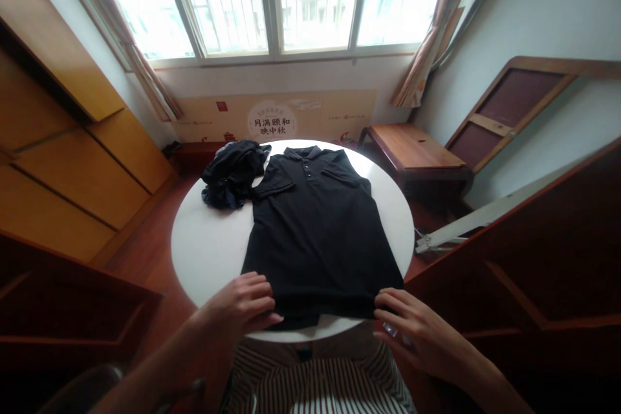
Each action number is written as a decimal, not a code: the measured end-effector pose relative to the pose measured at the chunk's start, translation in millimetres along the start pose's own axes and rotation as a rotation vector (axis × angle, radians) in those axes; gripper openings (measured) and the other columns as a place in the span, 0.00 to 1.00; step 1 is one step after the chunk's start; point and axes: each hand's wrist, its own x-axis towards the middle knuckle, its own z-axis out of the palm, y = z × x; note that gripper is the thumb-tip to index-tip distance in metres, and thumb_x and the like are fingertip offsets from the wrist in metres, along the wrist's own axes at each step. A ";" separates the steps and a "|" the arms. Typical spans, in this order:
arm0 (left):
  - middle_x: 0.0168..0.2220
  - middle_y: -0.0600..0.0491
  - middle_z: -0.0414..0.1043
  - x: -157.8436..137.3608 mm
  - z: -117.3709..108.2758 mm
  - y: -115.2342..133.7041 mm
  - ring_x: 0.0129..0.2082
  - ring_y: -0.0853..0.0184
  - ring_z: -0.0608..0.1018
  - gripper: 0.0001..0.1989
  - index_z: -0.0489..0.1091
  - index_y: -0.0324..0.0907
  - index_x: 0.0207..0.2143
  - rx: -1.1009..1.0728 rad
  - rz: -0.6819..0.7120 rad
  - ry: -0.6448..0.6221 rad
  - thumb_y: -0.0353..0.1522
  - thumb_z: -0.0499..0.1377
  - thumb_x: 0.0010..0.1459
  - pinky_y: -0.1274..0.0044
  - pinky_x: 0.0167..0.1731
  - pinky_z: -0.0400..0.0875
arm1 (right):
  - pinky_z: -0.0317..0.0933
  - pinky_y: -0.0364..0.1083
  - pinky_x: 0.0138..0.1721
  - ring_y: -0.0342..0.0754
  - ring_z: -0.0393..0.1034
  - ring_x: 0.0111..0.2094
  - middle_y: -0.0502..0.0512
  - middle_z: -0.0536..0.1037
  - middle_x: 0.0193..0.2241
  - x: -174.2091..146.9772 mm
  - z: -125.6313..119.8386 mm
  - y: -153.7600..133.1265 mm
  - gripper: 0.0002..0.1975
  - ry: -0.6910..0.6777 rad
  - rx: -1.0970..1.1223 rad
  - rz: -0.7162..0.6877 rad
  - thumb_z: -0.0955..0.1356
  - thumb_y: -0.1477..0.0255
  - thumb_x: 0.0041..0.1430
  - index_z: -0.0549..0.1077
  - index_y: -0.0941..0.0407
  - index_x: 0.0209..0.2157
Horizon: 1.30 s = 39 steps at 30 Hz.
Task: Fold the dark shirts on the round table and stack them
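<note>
A black polo shirt (323, 233) lies spread out on the round white table (208, 252). Its collar points toward the window, and its short sleeves are turned in over the front. At the near left corner of the hem, my left hand (250, 301) is closed with fingers on top of the fabric and thumb toward the edge. My right hand (406, 318) grips the near right corner, fingers curled over the hem. Something small and shiny shows at the right fingers, too unclear to name. Between the hands, the near hem looks slightly uneven.
A crumpled heap of dark clothes (233, 171) sits on the table's far left. Beyond it are a printed banner (339, 110) and the window. A wooden side table (417, 149) stands at the far right, cabinets (82, 168) at the left. Dark wooden panels flank both sides nearby.
</note>
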 end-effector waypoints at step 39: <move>0.35 0.49 0.70 -52.6 24.6 25.4 0.33 0.69 0.75 0.12 0.76 0.43 0.45 -0.207 -0.410 0.312 0.27 0.54 0.64 0.80 0.33 0.73 | 0.68 0.46 0.34 0.50 0.74 0.32 0.52 0.77 0.33 -10.2 27.1 19.8 0.41 0.385 0.505 0.844 0.61 0.78 0.38 0.61 0.55 0.60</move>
